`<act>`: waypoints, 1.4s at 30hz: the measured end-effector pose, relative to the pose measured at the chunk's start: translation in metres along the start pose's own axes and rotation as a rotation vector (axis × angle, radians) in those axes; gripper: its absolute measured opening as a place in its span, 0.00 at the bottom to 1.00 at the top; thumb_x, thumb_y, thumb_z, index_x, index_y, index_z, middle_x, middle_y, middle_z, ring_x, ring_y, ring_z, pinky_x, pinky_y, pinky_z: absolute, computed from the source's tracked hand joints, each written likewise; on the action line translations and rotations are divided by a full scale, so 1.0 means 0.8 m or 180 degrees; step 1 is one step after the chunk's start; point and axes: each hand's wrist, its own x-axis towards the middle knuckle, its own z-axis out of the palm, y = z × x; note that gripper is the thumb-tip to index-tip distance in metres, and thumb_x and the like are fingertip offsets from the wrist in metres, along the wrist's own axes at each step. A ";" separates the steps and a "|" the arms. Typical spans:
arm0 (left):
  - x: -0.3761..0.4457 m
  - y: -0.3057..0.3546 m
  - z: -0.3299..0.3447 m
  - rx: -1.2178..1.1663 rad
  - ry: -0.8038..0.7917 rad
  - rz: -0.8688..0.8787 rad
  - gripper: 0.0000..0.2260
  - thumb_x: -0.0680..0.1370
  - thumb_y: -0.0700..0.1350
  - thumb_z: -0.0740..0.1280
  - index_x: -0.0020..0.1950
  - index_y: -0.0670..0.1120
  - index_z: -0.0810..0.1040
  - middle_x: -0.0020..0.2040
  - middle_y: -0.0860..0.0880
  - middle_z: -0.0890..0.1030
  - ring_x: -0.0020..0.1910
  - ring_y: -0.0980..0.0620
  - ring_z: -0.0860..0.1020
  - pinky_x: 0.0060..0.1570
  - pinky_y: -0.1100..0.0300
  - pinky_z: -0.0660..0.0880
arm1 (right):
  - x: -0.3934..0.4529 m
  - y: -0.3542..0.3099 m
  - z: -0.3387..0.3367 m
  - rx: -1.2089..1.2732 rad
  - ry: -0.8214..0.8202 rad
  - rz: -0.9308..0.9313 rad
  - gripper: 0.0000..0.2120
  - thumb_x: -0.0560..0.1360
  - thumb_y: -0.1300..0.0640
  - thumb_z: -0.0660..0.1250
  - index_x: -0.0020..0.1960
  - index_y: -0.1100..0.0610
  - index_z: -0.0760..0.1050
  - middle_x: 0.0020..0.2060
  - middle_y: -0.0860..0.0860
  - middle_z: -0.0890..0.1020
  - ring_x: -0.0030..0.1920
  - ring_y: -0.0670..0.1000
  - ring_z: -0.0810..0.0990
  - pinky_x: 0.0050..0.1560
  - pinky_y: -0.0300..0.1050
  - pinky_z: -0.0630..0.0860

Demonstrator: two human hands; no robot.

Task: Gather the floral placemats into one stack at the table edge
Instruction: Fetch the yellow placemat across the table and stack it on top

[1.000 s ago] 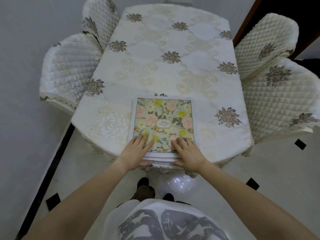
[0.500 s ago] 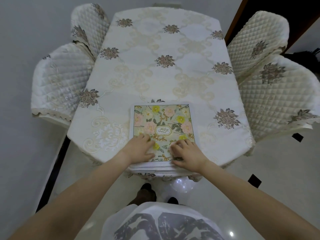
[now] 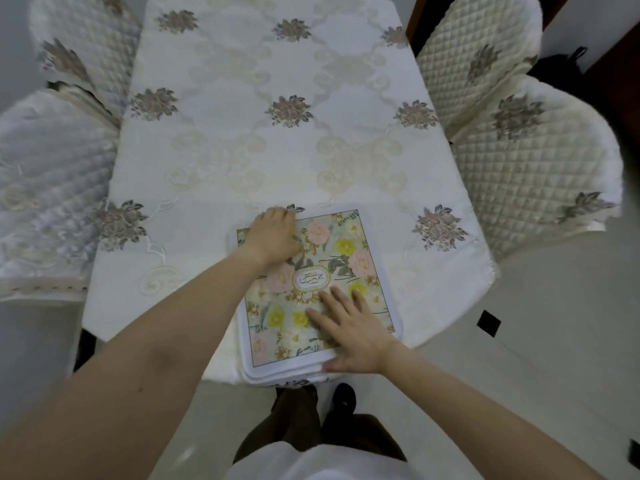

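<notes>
The placemats [image 3: 332, 271] lay in one stack at the near edge of the table [image 3: 242, 150], right of its middle, the floral top mat face up and turned a little askew to the edge. White borders of lower mats showed along the near side, and the stack's near edge reached the rim or hung slightly past it; which, the view did not settle.

The left hand [image 3: 272, 237] rested on the stack's far-left corner, fingers bent over the far edge and touching the tablecloth [image 3: 207, 202] beyond. Whether they gripped the corner or only pressed on it could not be told. The right hand [image 3: 349, 327] lay flat on the near-right part of the top mat, fingers spread and open, the thumb down along the near edge against the layered borders.

The gathering looked all but done, with only squaring left. The risks lay in that squaring. A pull toward the near side with both hands could carry the stack past the rim and tip it to the floor [image 3: 519, 341]. Pressure on the top mat alone could slide it over the ones beneath and fan the pile. The cloth might also bunch under the left fingers and drag.
</notes>
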 end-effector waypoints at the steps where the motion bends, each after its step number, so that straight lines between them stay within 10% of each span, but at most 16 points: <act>1: 0.006 0.000 0.000 -0.0093 -0.0070 -0.0067 0.32 0.73 0.56 0.63 0.71 0.42 0.60 0.68 0.39 0.66 0.68 0.41 0.63 0.65 0.47 0.63 | 0.000 0.000 0.001 -0.0011 0.0017 0.0000 0.48 0.67 0.30 0.62 0.76 0.47 0.42 0.77 0.60 0.48 0.76 0.64 0.43 0.71 0.69 0.43; 17: 0.019 0.020 0.003 -0.0422 -0.0358 -0.0322 0.33 0.73 0.56 0.63 0.74 0.46 0.58 0.73 0.44 0.64 0.70 0.42 0.64 0.66 0.47 0.65 | -0.001 -0.006 0.007 -0.0256 0.0032 -0.0302 0.44 0.67 0.30 0.59 0.75 0.51 0.50 0.75 0.64 0.54 0.75 0.67 0.49 0.68 0.75 0.47; 24: -0.006 0.013 0.003 -0.0414 -0.0288 -0.0235 0.35 0.74 0.54 0.63 0.76 0.46 0.51 0.77 0.44 0.58 0.76 0.44 0.53 0.74 0.45 0.51 | -0.005 -0.001 0.000 -0.0018 0.0040 -0.0261 0.42 0.69 0.31 0.60 0.75 0.48 0.50 0.76 0.59 0.52 0.76 0.62 0.46 0.72 0.69 0.44; 29: -0.084 0.015 0.011 -0.1445 0.0928 -0.1269 0.26 0.74 0.43 0.63 0.71 0.40 0.61 0.68 0.38 0.67 0.67 0.39 0.63 0.66 0.47 0.63 | -0.018 0.033 -0.021 0.0970 0.1065 0.0998 0.27 0.76 0.49 0.63 0.71 0.57 0.62 0.70 0.59 0.67 0.69 0.61 0.65 0.69 0.57 0.63; 35: -0.167 0.014 0.045 -0.2115 0.0652 -0.2548 0.23 0.75 0.45 0.64 0.66 0.35 0.65 0.63 0.35 0.66 0.61 0.36 0.69 0.61 0.47 0.68 | -0.013 0.070 -0.029 0.1169 0.1088 0.2468 0.18 0.77 0.55 0.61 0.61 0.67 0.67 0.56 0.64 0.74 0.56 0.63 0.71 0.57 0.54 0.66; 42: -0.184 0.025 0.062 -0.2516 0.0521 -0.2467 0.15 0.74 0.43 0.64 0.59 0.39 0.73 0.57 0.37 0.70 0.50 0.40 0.73 0.49 0.54 0.71 | -0.009 0.050 -0.024 0.1899 0.0976 0.2875 0.16 0.77 0.55 0.59 0.54 0.68 0.71 0.53 0.65 0.73 0.52 0.64 0.72 0.51 0.53 0.71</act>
